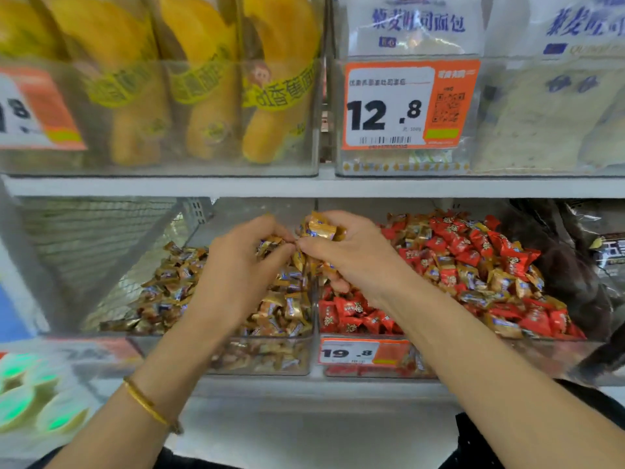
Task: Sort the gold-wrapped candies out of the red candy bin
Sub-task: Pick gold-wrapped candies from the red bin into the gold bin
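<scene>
Grip: right hand (348, 255) curls round a small bunch of gold candies (319, 228), fingers closed on the wrappers; left hand (233, 269) pinches one or two more at its fingertips. The hands touch above the wall between the two bins.
Candy location: held bunch sits over that dividing wall. More gold ones lie mixed among the red candies (456, 245) in the red bin (422, 365), mostly middle and right. The gold bin (263, 358) just to the left holds a heap of its own.
Handling: light, small, crinkly foil, probably slippery; a full fist likely sheds pieces. Best pinched by the twisted wrapper ends, or scooped a few at a time.
Edges: upper shelf (169, 186) hangs close over both bins, so little headroom for lifting. Clear front walls stand below the wrists. Price tag (358, 352) is on the red bin front.
Room: open space above the gold heap for dropping; a short sideways move looks enough.
Risk: dropped pieces may fall back into the red pile.
</scene>
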### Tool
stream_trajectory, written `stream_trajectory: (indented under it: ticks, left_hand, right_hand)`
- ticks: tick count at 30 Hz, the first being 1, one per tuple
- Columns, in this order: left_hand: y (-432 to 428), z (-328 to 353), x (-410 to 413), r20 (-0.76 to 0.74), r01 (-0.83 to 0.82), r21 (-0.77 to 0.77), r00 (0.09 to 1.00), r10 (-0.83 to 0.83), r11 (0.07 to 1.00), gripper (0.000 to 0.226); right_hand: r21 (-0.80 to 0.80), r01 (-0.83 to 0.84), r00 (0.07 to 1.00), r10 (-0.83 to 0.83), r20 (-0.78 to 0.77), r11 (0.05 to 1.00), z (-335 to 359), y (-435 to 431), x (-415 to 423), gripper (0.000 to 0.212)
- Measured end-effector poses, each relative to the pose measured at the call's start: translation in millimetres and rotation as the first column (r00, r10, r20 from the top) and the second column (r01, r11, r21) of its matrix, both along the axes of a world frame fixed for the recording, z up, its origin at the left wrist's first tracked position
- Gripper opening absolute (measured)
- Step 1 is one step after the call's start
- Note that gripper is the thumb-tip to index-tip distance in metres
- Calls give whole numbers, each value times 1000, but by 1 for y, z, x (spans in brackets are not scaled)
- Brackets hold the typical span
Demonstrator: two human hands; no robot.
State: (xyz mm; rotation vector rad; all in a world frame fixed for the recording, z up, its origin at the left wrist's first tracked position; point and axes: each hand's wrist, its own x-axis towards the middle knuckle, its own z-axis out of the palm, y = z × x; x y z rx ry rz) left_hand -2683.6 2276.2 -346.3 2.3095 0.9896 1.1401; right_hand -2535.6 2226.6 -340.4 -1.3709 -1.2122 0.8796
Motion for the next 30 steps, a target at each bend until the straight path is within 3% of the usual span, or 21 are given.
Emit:
stream_trajectory:
  ticks: [4,6,9,12,17,21,25,27,30]
  left_hand:
    - [37,-18,-32,17,-136,-78,990,137,988,6]
    - [54,-27,-41,39,-113,-272,991,129,956,19]
    - [68,-31,-45,171,43,-673,980,99,739,41]
    - [74,-26,-47,240,106,-796,959,150,596,46]
    - [64,-15,-49,173,96,-738,984,50,668,39]
    - [41,-1,-31,279,195,-592,960,-29,782,25]
    - [4,15,16,319,361,-410,917,-240,837,29]
    - [-12,17,44,255,443,-358,893,-371,822,28]
    - [-23,7,83,-10,490,-285,858,-514,824,23]
  right_hand:
    - [-149,-22,981,50,189,989,6,44,-47,47]
    - [-278,-94,972,149,184,956,9,59,-57,51]
    - [-436,-139,976,198,92,889,5,68,-58,58]
    - [-407,-113,993,120,-7,906,2,69,-53,50]
    - [-281,-115,993,105,-50,953,3,44,-30,42]
    - [-216,-57,995,72,64,975,12,3,5,32]
    - [-191,105,982,-70,178,976,22,-35,59,24]
    - [-175,200,962,-160,220,964,22,-50,86,24]
    - [-170,314,901,-236,364,934,14,-67,121,27]
